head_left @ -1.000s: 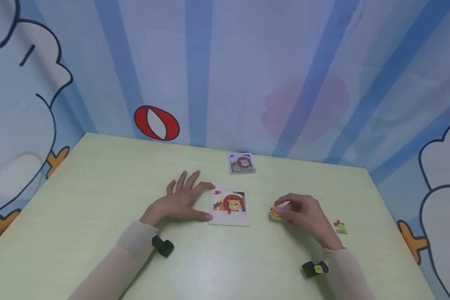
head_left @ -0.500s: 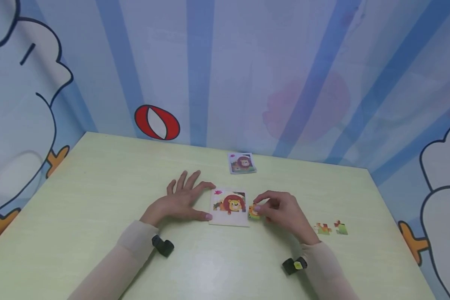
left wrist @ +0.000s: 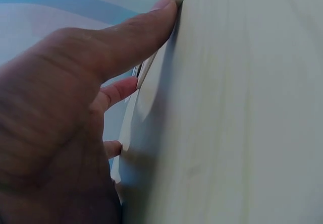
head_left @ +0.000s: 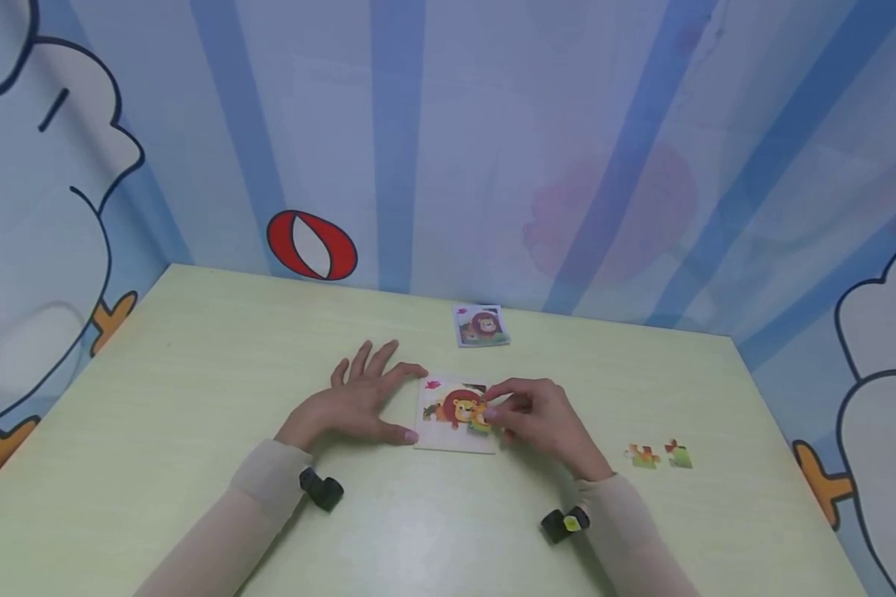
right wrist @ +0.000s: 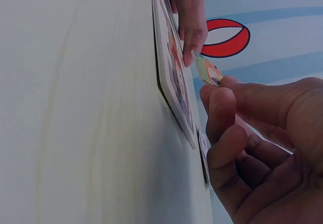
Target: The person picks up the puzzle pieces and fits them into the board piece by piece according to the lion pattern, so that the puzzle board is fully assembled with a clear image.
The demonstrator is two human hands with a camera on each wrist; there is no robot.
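Pinching puzzle piece (head_left: 479, 420) | right grip (head_left: 536, 414) nearly closed, piece at fingertips, over board (head_left: 440, 437) | left grip (head_left: 354, 405) spread

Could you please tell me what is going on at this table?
A person is working on a small lion puzzle with both hands. The right hand pinches a puzzle piece above the right side of the puzzle board, while the thumb and index finger of the left hand touch the board's left edge. The lion's face shows on the board, with plain white below it. Two loose pieces lie to the right, and a lion picture card lies beyond the board.
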